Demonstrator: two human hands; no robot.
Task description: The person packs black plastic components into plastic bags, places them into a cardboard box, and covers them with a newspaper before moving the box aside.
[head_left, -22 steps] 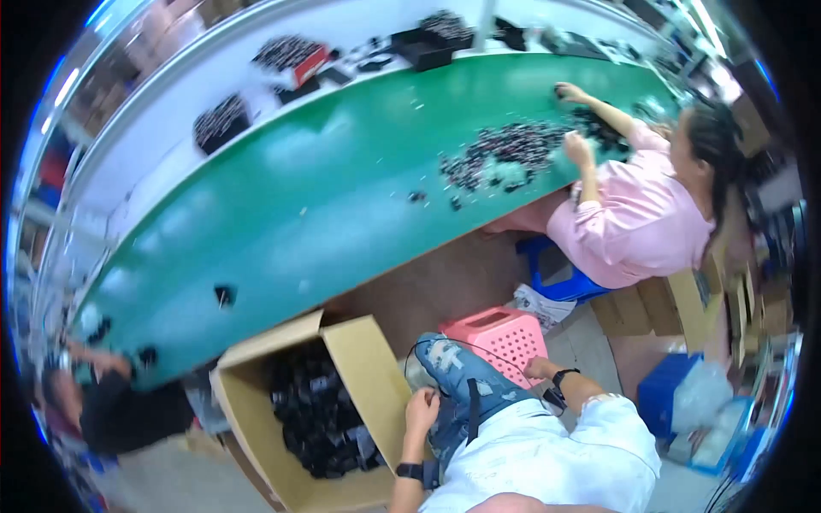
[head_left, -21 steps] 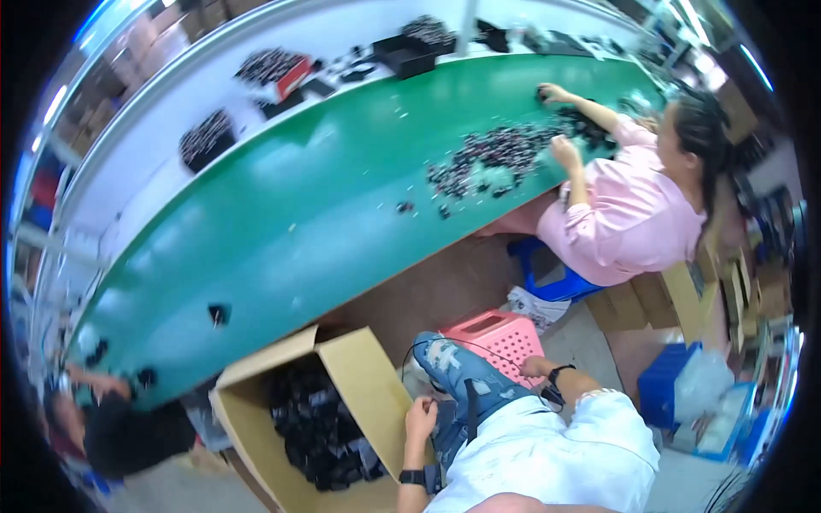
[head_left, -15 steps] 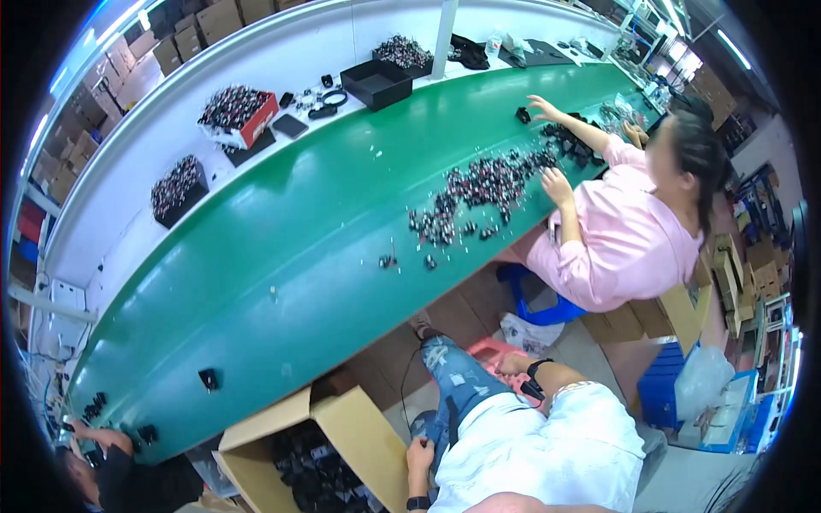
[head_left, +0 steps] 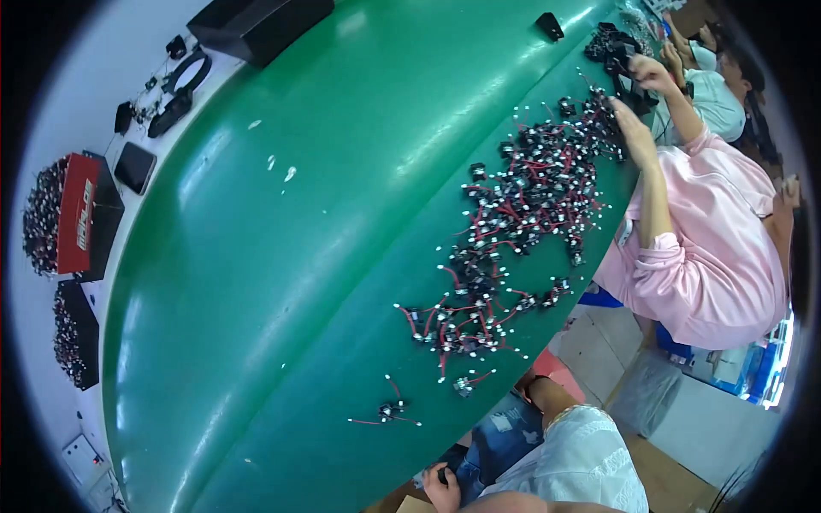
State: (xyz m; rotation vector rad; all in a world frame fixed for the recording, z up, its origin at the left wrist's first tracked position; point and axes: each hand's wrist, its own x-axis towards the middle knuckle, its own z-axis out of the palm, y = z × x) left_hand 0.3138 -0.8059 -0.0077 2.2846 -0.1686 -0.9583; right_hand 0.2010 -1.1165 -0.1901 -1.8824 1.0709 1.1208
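Observation:
My left hand (head_left: 440, 491) is at the bottom, beside the jeans and just off the table edge. Its fingers are closed around a small black part (head_left: 442, 474), whose kind I cannot make out. My right forearm (head_left: 552, 400) reaches down toward a pink stool (head_left: 560, 374); the fingers of that hand are hidden near the table edge. On the green table (head_left: 282, 256) in front of me lies a wide pile of small black parts (head_left: 530, 184) with red wires and white tips. Two small loose groups, including one cluster (head_left: 390, 410), lie closest to me.
A co-worker in a pink top (head_left: 710, 248) sits at the right, both hands over the pile's far end. Another person (head_left: 718, 107) is beyond. Along the left ledge are a black bin (head_left: 256, 26), a phone (head_left: 135, 167) and a red box (head_left: 77, 214) of parts.
My view has swung right and closer over the table, so the pile looks larger. The open carton and the person at lower left are out of view. The co-worker's hands have come closer together.

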